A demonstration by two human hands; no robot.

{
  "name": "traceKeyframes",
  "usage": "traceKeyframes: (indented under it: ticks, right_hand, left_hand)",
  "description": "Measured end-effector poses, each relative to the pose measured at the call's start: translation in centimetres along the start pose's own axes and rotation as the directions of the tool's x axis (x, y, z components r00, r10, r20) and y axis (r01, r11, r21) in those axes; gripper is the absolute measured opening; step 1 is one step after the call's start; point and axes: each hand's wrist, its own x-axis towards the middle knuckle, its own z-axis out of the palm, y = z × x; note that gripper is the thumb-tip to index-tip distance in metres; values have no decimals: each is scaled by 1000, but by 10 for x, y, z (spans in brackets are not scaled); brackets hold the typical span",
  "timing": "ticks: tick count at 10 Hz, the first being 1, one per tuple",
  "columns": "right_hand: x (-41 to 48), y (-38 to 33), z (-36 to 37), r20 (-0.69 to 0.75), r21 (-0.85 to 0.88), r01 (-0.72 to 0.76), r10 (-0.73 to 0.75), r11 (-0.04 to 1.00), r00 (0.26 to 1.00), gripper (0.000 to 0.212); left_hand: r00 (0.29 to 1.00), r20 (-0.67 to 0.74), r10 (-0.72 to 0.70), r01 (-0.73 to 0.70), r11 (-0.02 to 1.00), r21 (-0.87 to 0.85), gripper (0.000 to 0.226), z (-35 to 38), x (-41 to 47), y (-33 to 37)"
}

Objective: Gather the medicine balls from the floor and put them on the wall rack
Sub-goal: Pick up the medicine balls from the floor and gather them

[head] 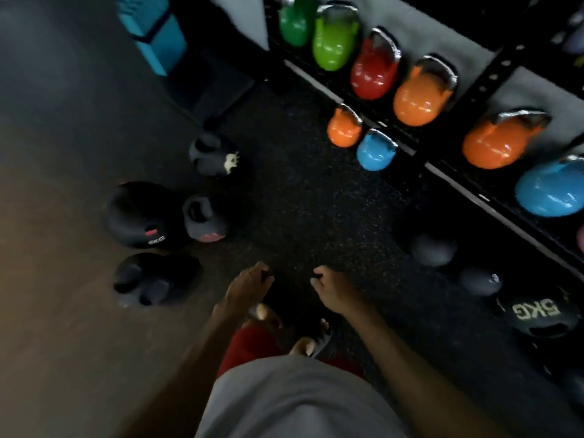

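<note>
**Mia:** What are the hands doing right now?

**Tom:** Both are hanging low in front of the person. The left hand [249, 284] and the right hand [331, 289] are each hanging with the fingers loosely curled. I am seeing nothing in either one, though the picture is a bit blurry.

**Mia:** Where are the balls lying?

**Tom:** They are all sitting on the floor [316, 200]. A big black ball [139, 216] is lying off to the left, right beside a smaller ball with grip holes [205, 221]. Two more dark ones are sitting near them. Over on the right, a grey ball [433, 249] and a 5KG ball [537, 314] are lying close to the rack [458, 184].

**Mia:** Which one should the person be going for?

**Tom:** I am thinking the grey ball, because it is lying nearest the rack.

**Mia:** How should they be picking it up?

**Tom:** By bending the knees, not the back. Both hands should be going under the ball, one on each side, and hugging it close to the tummy. These balls are looking heavy, so one at a time is feeling safest.

**Mia:** And where is it going?

**Tom:** The rack is holding bright kettlebells [420, 93] here. I am not seeing a free spot from this view, so the person should be looking up for one before lifting.
</note>
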Motion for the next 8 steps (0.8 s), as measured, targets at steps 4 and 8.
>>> traceKeyframes:
  ticks: [4, 8]
  right_hand:
    - [15, -216, 189, 197, -341, 144, -79, 929, 977, 42]
    - [26, -356, 345, 268, -442, 189, -72, 877, 961, 42]
  left_hand:
    - [977, -175, -118, 60, 951, -304, 40, -62, -92, -285]
    - [978, -36, -205, 181, 925, -335, 43, -106, -104, -466]
